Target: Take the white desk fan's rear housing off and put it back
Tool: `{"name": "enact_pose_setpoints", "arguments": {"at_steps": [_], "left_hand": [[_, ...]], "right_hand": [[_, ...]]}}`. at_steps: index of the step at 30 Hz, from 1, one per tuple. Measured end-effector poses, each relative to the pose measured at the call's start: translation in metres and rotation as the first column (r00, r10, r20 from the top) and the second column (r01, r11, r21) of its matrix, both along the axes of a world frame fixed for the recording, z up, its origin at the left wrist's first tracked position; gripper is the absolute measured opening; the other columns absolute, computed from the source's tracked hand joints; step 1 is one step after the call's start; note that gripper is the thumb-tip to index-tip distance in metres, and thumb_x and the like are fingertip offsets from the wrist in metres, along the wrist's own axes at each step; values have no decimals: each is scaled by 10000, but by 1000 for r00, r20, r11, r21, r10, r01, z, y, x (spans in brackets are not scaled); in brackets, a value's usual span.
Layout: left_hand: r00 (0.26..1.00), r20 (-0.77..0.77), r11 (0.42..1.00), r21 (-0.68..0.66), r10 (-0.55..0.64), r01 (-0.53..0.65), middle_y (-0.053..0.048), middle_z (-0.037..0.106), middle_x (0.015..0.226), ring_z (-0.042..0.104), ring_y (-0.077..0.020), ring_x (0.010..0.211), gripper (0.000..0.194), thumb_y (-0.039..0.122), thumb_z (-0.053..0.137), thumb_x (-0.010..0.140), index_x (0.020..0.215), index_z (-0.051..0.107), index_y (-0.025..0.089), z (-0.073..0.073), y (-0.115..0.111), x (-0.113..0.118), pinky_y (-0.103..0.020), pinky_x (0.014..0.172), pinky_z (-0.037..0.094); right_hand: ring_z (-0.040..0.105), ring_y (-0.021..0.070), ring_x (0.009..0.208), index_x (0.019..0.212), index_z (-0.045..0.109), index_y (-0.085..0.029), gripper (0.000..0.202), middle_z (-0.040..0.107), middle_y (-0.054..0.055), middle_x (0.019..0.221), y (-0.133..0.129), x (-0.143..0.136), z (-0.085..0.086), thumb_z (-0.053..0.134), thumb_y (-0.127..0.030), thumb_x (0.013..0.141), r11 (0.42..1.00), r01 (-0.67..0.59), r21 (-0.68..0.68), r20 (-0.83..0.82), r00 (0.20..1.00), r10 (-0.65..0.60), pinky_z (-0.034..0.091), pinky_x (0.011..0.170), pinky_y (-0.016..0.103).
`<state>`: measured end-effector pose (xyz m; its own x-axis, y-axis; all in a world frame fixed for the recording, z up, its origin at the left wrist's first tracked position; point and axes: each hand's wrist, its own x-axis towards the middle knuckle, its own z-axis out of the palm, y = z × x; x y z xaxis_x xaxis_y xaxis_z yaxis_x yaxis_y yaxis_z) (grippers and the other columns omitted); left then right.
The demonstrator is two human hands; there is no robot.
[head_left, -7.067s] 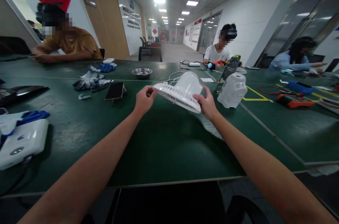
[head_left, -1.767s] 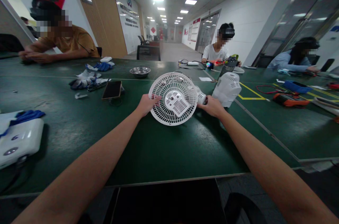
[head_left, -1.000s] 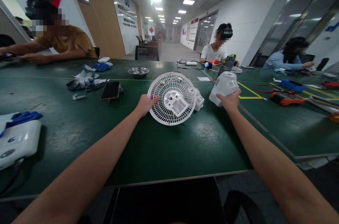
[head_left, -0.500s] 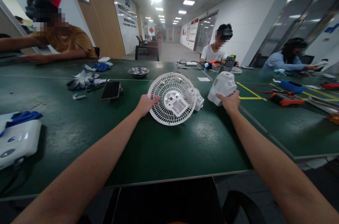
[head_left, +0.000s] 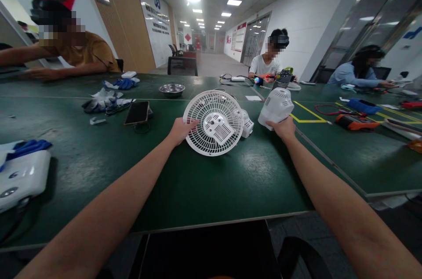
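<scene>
My left hand [head_left: 182,131] grips the left rim of a round white fan grille [head_left: 214,123], its thumb lying over the slats. The grille tilts up from the green table, with a vented plate at its middle. Just behind its right side sits a white vented fan part [head_left: 247,124], partly hidden by the grille. My right hand [head_left: 284,128] is closed on the lower end of a white plastic housing [head_left: 276,106], which has small vent slots near its top. Some of the right fingers are hidden behind the housing.
On the green table [head_left: 211,191] lie a phone [head_left: 137,113], gloves [head_left: 102,101] and a steel bowl [head_left: 172,89] beyond my left hand. A white device [head_left: 24,178] is at the near left. An orange-and-black meter [head_left: 356,122] lies right. Three people sit around the table.
The white housing in my right hand has tipped slightly and my right fingers have shifted a little left along its lower end. My left hand and the grille stay nearly still.
</scene>
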<state>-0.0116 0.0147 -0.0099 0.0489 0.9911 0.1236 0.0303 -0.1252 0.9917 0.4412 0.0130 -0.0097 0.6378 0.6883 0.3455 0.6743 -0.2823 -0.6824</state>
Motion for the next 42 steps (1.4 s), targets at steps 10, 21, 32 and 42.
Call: {"name": "enact_pose_setpoints", "arguments": {"at_steps": [10, 21, 32, 42], "left_hand": [[1000, 4, 1000, 6, 15, -15, -97, 754, 812, 703, -202, 690, 277, 309, 829, 740, 904, 719, 114, -4, 4, 0, -360, 712, 592], [1000, -3, 1000, -6, 12, -12, -115, 758, 850, 717, -214, 734, 236, 274, 800, 777, 933, 730, 113, -3, 4, 0, -376, 731, 594], [1000, -18, 1000, -9, -2, 2, -98, 755, 858, 711, -206, 720, 172, 266, 786, 801, 911, 738, 143, 0, -1, -1, -382, 734, 588], [1000, 17, 1000, 9, -9, 8, -83, 739, 788, 685, -195, 677, 155, 238, 790, 785, 872, 734, 123, 6, -6, 2, -377, 706, 577]], "right_hand": [[668, 381, 1140, 1113, 571, -159, 750, 679, 211, 1207, 0, 7, 1, 915, -465, 519, 998, 53, -20, 14, 999, -53, 527, 993, 516], [432, 359, 1325, 1422, 328, -172, 829, 448, 197, 1396, -25, -37, 35, 717, -329, 707, 887, 20, 462, 193, 973, -122, 342, 1108, 552], [597, 187, 717, 821, 640, -210, 274, 663, 23, 768, -49, -127, 37, 553, -454, 909, 707, -654, 270, 148, 754, 640, 488, 732, 324], [647, 161, 516, 855, 639, -206, 393, 701, 45, 658, -64, -165, 33, 527, -573, 939, 522, -850, 74, -584, 387, 714, 502, 428, 241]]}}
